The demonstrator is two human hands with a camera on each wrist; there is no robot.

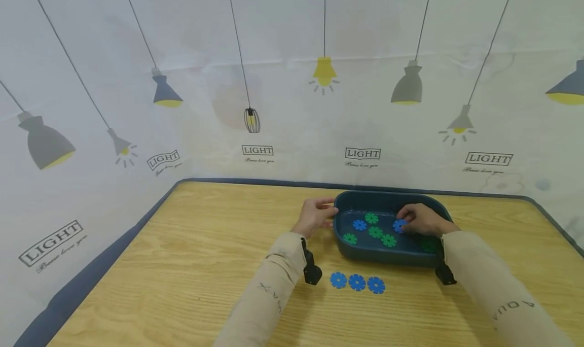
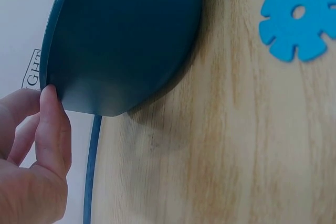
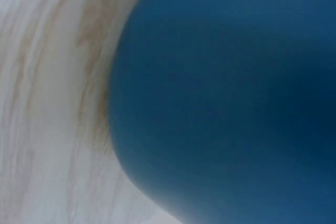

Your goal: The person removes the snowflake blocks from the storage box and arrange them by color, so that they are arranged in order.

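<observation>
Head view: right hand (image 1: 423, 219) reaches down inside the tub (image 1: 388, 257), thumb and fingers pinching a notched blue disc (image 1: 399, 226) over the tub floor. Left hand (image 1: 315, 217) is at the tub's left end, fingers slightly bent and set apart, tips touching the rim; whether they pinch it or only rest there, cannot tell.

Around the pinched disc, in the tub: a second blue disc (image 1: 359, 225), left of it; green discs (image 1: 375, 232) scattered on the floor, three near the middle, one in the near left corner, one in shadow beneath the right forearm.

Outside, on the near side: row of three blue discs (image 1: 357, 282) lying flat on the wooden table (image 1: 228, 230), just beside one another. Left wrist view gives the notched edge and round centre hole of one. Right wrist view: mostly tub wall, blurred.

Farther out: beige sleeves (image 1: 497, 286), a black device at each wrist; beyond, a pale wall covering (image 1: 292, 27) printed with hanging lamps and "LIGHT".
</observation>
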